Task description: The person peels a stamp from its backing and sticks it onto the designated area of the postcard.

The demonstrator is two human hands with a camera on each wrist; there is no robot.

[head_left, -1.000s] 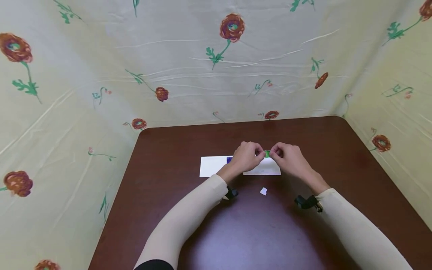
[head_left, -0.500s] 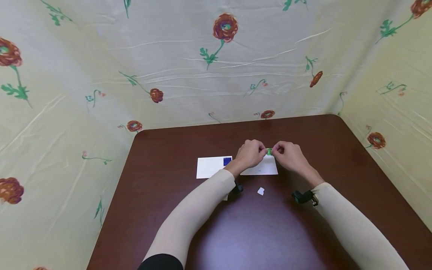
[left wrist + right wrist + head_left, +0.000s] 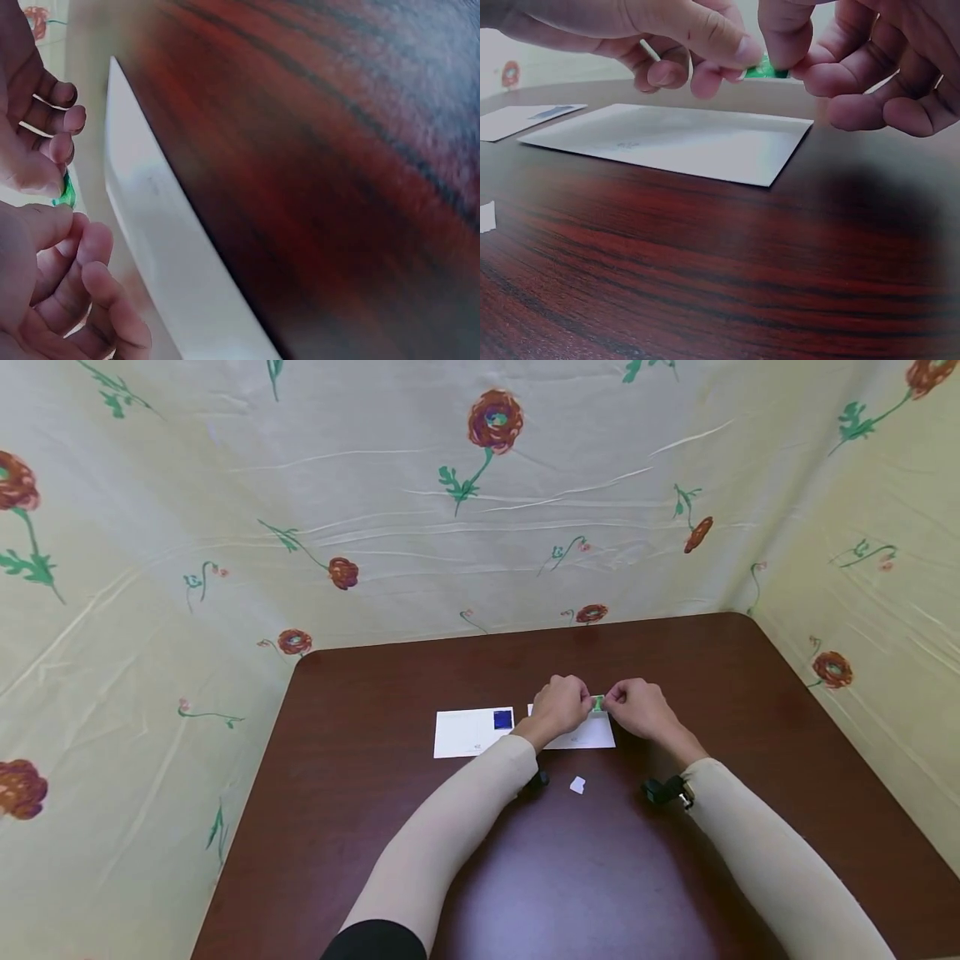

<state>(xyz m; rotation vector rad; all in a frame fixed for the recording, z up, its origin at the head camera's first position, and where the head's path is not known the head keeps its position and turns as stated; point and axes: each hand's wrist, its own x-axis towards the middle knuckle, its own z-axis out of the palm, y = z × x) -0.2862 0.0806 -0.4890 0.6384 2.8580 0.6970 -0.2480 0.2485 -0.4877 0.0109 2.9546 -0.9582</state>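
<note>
Between my two hands is a small green stamp (image 3: 597, 702), its ends covered by fingertips. My left hand (image 3: 562, 703) pinches its left side, and my right hand (image 3: 640, 706) pinches the right side. Under them lies a white envelope (image 3: 581, 735), partly hidden by the left hand. In the right wrist view the stamp (image 3: 766, 69) appears raised above the envelope (image 3: 675, 142), near its far right corner. The left wrist view shows only a green sliver of it between the fingers.
A second white envelope (image 3: 465, 732) with a dark blue stamp (image 3: 502, 719) at its upper right lies to the left. A small white paper scrap (image 3: 577, 785) is nearer me on the brown table (image 3: 360, 718). Flower-patterned sheeting (image 3: 360, 468) surrounds the table.
My left hand and forearm have shifted right, uncovering more of the left envelope and its blue stamp. Both hands keep their pinch on the green stamp. The head view has turned slightly.
</note>
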